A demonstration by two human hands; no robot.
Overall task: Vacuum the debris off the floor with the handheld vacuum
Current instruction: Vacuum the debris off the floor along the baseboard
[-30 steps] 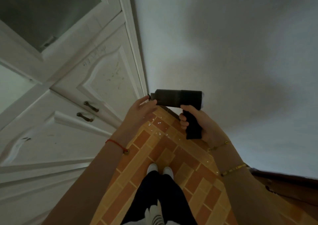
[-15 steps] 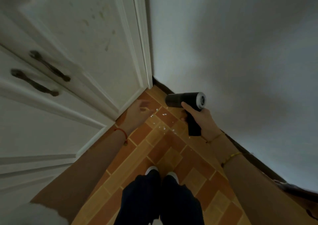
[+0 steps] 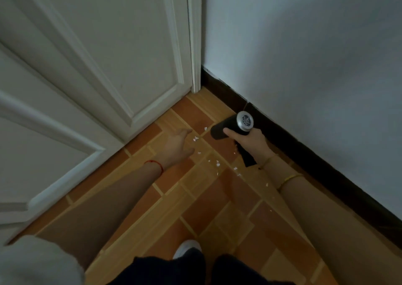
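Note:
A black handheld vacuum [image 3: 230, 125] with a silver vented rear end is gripped by its handle in my right hand [image 3: 250, 143]. Its barrel points down and left toward the floor near the corner. Small white scraps of debris [image 3: 217, 164] lie scattered on the orange tiled floor [image 3: 195, 197] between my two hands and back toward my right forearm. My left hand [image 3: 177, 145] hovers low over the tiles just left of the scraps, fingers apart and holding nothing.
White panelled cabinet doors [image 3: 97, 77] fill the left side down to the floor. A pale wall [image 3: 304, 67] with a dark skirting board [image 3: 304, 154] runs along the right. My dark trousers and a white shoe [image 3: 187, 248] are at the bottom.
My view has tilted down toward the floor. The vacuum has dropped lower and its nozzle now tips toward the tiles. My left hand has let go of the nozzle and sunk toward the floor.

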